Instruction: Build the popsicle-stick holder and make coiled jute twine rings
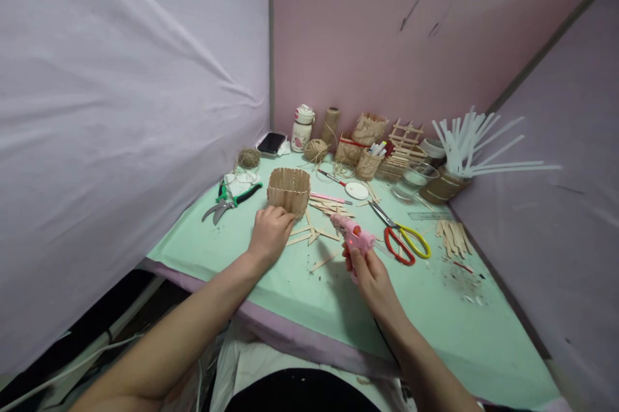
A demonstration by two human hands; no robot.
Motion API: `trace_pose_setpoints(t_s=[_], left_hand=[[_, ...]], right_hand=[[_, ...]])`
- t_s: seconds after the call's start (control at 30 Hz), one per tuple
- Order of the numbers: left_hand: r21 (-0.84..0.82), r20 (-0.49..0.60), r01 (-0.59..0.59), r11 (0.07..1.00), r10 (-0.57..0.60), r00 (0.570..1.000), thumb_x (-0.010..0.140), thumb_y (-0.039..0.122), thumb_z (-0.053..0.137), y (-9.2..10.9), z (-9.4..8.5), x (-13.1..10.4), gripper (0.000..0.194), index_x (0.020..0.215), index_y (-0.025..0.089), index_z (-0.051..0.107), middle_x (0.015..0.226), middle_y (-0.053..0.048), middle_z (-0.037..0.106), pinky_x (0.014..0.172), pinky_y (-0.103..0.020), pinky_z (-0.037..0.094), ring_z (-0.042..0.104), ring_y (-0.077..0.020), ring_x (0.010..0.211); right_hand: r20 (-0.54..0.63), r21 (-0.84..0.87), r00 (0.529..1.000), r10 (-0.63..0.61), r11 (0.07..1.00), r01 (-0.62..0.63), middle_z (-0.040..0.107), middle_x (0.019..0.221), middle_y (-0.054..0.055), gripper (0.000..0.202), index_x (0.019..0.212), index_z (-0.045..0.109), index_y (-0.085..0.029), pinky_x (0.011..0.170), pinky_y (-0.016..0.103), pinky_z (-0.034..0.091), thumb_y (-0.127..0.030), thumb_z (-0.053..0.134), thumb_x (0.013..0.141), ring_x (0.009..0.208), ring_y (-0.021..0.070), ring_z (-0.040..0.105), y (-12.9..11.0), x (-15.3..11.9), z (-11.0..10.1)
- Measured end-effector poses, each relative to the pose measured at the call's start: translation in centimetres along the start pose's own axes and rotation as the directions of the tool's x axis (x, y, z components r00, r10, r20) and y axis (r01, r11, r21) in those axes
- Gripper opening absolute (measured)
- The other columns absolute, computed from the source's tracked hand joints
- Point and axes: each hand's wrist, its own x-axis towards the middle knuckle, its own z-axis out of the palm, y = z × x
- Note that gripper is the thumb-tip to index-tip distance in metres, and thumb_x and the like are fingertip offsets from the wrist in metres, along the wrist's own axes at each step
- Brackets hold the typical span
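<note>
My left hand (271, 231) is closed at the lower front of a small box made of upright wooden craft sticks (289, 187); its fingertips are partly hidden against the box. A pink hot glue gun (352, 233) is gripped in my right hand (367, 268), its nozzle pointing up and left toward the box. Between the two hands lies a star-like frame of craft sticks (312, 230). Behind it is a loose pile of craft sticks (331, 206). Scissors with red and yellow handles (400, 231) rest to the right of the glue gun.
Green-handled pruning shears (231, 200) lie at the left. A twine ball (316, 149), a bottle (303, 128) and a phone (271, 143) stand or lie at the back. A clear cup (414, 180) is beside a pot of white glue sticks (445, 186). Scraps litter the right side.
</note>
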Motion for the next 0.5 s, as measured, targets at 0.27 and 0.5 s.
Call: trace_pose_setpoints(t_s=[0.27,0.5], left_hand=[[0.002,0.002,0.107,0.994,-0.107,0.994,0.088,0.028,0.051,-0.3,-0.3,0.2,0.020,0.079,0.020,0.068,0.080,-0.006,0.067,0.072,-0.036,0.034,0.058,-0.0221,0.082],[-0.119,0.043,0.286,0.951,-0.283,0.958,0.081,0.027,0.059,-0.6,-0.9,0.4,0.008,0.081,0.020,0.056,0.076,-0.003,0.067,0.066,-0.032,0.039,0.061,-0.0193,0.071]], right_hand=[[-0.148,-0.233,0.989,0.027,0.970,-0.061,0.066,0.086,0.011,0.048,0.076,0.059,-0.020,0.065,0.034,0.047,-0.065,0.042,0.082,0.076,0.0238,0.060,3.4,-4.7,-7.2],[-0.314,-0.566,0.941,-0.127,0.821,-0.078,0.063,0.087,0.011,0.039,0.093,0.059,-0.021,0.067,0.035,0.048,-0.055,0.042,0.083,0.080,0.0258,0.059,5.7,-6.9,-12.0]])
